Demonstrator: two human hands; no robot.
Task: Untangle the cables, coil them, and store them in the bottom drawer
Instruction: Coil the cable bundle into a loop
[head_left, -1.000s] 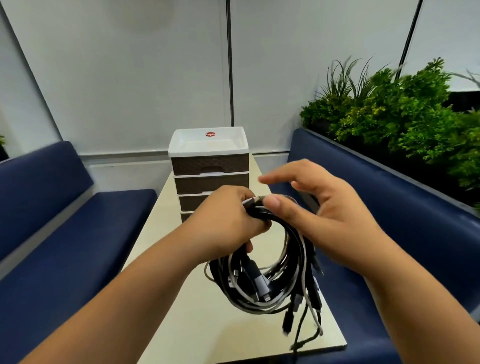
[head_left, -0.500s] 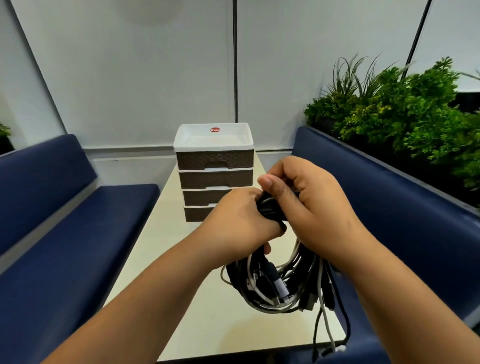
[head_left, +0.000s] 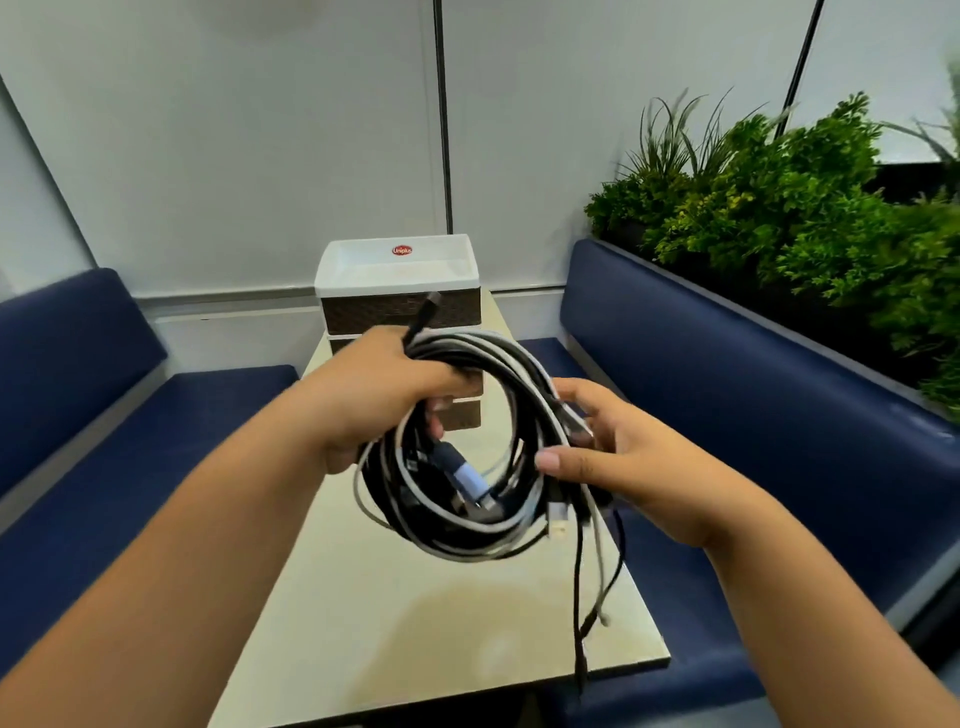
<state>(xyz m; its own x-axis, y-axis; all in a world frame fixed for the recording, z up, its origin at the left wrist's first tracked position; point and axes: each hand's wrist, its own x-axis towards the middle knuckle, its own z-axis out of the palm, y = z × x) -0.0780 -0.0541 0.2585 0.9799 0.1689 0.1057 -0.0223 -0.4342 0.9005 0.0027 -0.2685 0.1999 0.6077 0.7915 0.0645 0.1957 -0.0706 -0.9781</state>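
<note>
Cables (head_left: 483, 457) now spread into a loop; right hand (head_left: 623, 467) opened.

office lounge booth | navy benches (head_left: 727, 374) | narrow table (head_left: 415, 613) | planter greenery (head_left: 810, 208)

Left hand (head_left: 374, 395) grips the top of a coiled cable bundle (head_left: 467, 457) above the table (head_left: 415, 623). Right hand (head_left: 623, 467) supports its right side. Loose ends hang. Drawer unit (head_left: 397, 291) stands behind.
</note>
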